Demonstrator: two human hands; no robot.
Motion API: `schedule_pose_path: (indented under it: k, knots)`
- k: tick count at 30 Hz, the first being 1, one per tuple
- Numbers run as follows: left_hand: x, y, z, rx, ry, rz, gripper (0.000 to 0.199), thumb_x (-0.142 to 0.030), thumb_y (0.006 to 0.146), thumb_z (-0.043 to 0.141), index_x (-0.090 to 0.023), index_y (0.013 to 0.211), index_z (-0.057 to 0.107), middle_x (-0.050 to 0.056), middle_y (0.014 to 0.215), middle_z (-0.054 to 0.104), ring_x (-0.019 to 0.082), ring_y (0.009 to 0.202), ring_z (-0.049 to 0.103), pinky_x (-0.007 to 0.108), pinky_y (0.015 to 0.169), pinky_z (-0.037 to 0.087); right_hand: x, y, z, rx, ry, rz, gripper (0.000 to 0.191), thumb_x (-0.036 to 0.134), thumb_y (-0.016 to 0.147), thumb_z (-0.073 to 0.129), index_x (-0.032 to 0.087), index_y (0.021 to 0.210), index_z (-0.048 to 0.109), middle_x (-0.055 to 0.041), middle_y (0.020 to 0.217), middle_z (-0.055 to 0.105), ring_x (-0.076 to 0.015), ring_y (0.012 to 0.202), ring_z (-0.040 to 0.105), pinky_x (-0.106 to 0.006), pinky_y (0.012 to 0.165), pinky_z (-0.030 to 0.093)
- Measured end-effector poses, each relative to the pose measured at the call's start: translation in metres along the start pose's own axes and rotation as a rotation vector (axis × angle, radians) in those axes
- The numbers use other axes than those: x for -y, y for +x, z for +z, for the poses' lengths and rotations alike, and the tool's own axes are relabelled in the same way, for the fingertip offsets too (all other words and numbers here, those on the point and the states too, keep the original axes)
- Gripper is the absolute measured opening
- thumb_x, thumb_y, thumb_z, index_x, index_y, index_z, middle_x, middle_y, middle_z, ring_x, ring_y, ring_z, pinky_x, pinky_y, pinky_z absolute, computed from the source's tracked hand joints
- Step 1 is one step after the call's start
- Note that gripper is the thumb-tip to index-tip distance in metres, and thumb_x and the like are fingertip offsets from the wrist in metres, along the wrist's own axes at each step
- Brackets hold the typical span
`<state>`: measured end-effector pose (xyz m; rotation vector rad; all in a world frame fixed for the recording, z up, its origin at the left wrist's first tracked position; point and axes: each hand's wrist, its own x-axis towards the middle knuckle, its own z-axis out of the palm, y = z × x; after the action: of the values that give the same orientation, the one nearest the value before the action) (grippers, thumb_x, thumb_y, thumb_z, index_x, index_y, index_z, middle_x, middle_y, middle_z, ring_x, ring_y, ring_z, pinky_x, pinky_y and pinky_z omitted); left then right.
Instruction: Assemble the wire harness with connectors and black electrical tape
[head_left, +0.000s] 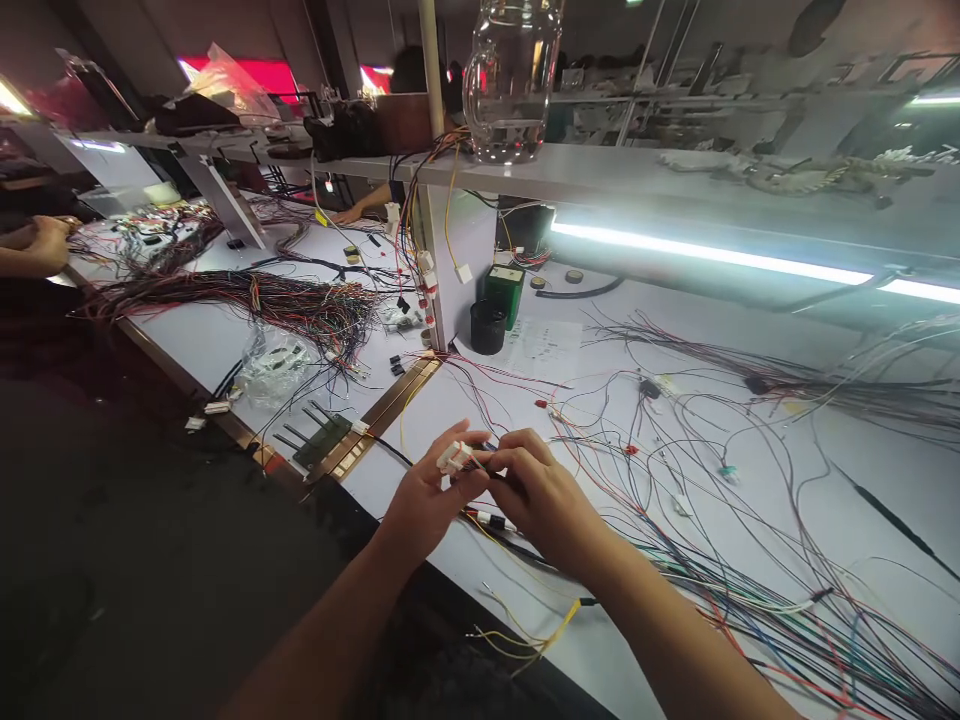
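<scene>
Near the front edge of the white table (420,420), my left hand (424,500) is closed on a white connector (454,458) between its thumb and fingers. My right hand (544,500) touches the left fingertips and pinches thin wires running into the connector. Its fingertips partly hide the wires. Below the hands lies a dark cable with a white and black connector piece (496,522). Yellow wires (555,635) with bare ends lie closer to the table edge.
Loose wires (675,570) spread over the right side. A black cup (488,327) and green box (504,290) stand by the shelf post. A wire bundle (262,295) and plastic bag (276,368) lie left. A glass jug (514,90) stands on the shelf. Another person's hand (51,245) shows far left.
</scene>
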<state>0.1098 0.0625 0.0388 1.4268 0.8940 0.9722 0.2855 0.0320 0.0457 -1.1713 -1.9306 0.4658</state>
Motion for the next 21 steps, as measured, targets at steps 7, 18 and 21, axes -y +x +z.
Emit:
schedule_pose_path:
  k: [7, 18, 21]
  knots:
    - [-0.009, 0.006, 0.006, 0.071, 0.03, 0.041, 0.016, -0.032, 0.085, 0.062, -0.019, 0.089, 0.071, 0.004, 0.091, 0.065, 0.02, 0.094, 0.058, 0.032, 0.089, 0.043, -0.003, -0.036, 0.002, 0.149, -0.073, 0.219, 0.044, 0.024, 0.093, 0.045, 0.026, 0.135, 0.035, 0.0033, 0.071, 0.061, -0.0149, 0.061, 0.057, -0.026, 0.059, 0.041]
    - [-0.005, -0.003, 0.009, -0.114, -0.243, -0.115, 0.014, -0.032, 0.081, 0.069, -0.021, 0.088, 0.072, 0.0, 0.078, 0.06, 0.01, 0.07, 0.051, 0.022, 0.063, 0.04, -0.066, -0.099, -0.01, 0.244, -0.433, 0.52, 0.043, 0.015, 0.08, 0.045, 0.021, 0.122, 0.05, -0.0028, 0.079, 0.068, -0.0208, 0.07, 0.063, -0.03, 0.06, 0.041]
    - [-0.013, -0.006, 0.014, -0.143, -0.207, -0.119, 0.017, -0.035, 0.079, 0.07, -0.02, 0.088, 0.071, 0.0, 0.076, 0.06, 0.01, 0.067, 0.051, 0.021, 0.061, 0.041, -0.04, -0.078, -0.011, 0.231, -0.327, 0.528, 0.043, 0.018, 0.083, 0.049, 0.023, 0.125, 0.047, -0.0007, 0.077, 0.066, -0.0185, 0.066, 0.061, -0.029, 0.059, 0.042]
